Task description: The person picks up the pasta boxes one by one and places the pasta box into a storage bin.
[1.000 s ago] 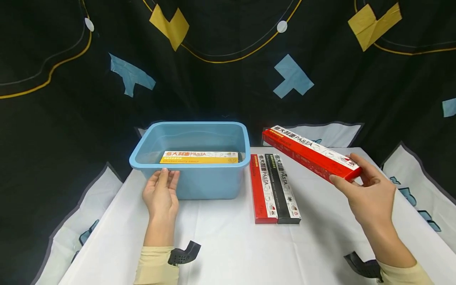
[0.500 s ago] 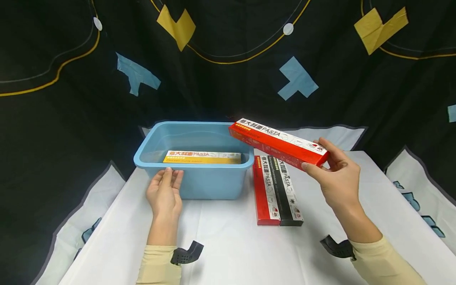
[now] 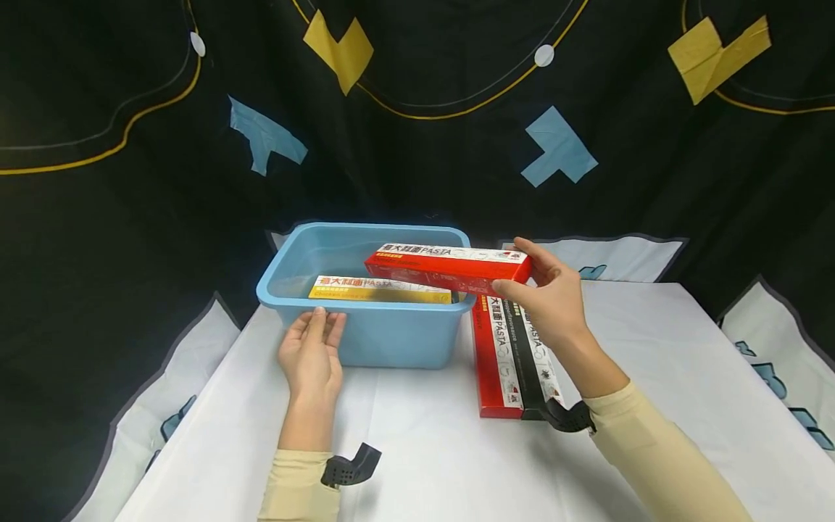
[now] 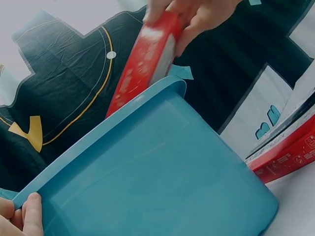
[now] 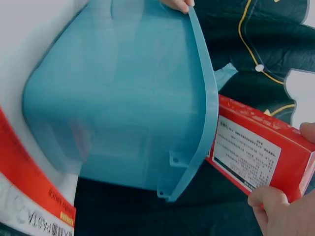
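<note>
My left hand point(image 3: 312, 355) holds the front rim of a blue plastic bin point(image 3: 391, 339), fingertips at the lip. Inside the bin lies a yellow-and-white pasta box point(image 3: 381, 291). With thumb and fingers, my right hand point(image 3: 551, 297) grips the right end of a red-and-white pasta box point(image 3: 450, 272). Its left end is over the bin's opening, tilted a little, and overlaps the right rim in the head view. The right wrist view shows the printed white label on the underside of that red box point(image 5: 251, 152). The bin's floor is hidden by its front wall.
Right of the bin, a second red pasta box point(image 3: 491, 362) and a black one point(image 3: 525, 362) lie side by side on the white-covered table point(image 3: 430, 449). My right forearm partly covers the black box. A dark decorated cloth point(image 3: 417, 167) hangs behind.
My right hand has carried the red pasta box leftward and down, from right of the bin to over its opening. The left hand has stayed at the rim; the whole view has shifted slightly.
</note>
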{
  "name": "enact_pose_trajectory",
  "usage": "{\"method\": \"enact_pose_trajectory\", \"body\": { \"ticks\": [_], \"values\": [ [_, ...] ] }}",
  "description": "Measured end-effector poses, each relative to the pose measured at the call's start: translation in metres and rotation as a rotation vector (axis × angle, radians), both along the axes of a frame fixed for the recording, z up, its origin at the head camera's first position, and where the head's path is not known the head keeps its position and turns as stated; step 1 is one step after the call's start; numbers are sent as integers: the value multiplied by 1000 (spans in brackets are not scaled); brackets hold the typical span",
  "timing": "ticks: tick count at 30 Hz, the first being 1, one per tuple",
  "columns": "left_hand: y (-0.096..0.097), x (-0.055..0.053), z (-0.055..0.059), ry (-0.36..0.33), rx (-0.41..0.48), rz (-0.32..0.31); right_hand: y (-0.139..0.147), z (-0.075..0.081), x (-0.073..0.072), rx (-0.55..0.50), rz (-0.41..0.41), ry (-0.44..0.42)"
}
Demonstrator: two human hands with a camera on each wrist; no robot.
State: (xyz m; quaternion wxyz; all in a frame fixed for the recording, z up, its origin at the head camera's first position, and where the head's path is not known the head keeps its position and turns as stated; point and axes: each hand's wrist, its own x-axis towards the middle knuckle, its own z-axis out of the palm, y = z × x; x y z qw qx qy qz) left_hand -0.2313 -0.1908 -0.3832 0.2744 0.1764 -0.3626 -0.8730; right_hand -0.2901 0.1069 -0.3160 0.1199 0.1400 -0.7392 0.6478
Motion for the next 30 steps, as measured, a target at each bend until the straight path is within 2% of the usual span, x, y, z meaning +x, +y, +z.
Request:
{"method": "enact_pose_trajectory", "body": {
  "ticks": [8, 16, 21, 26, 30],
  "values": [
    [0, 0, 2, -6, 10, 7, -29, 9, -29, 57, 78, -106],
    [0, 0, 0, -2, -6, 6, -48, 6, -50, 68, 161, -204],
    [0, 0, 1, 3, -4, 3, -57, 4, -65, 103, 211, -225],
    [0, 1, 1, -6, -11, 3, -65, 7, -81, 200, 253, -234],
    [1, 1, 0, -11, -18, 2, -69, 12, -92, 359, 276, -208]
  ]
}}
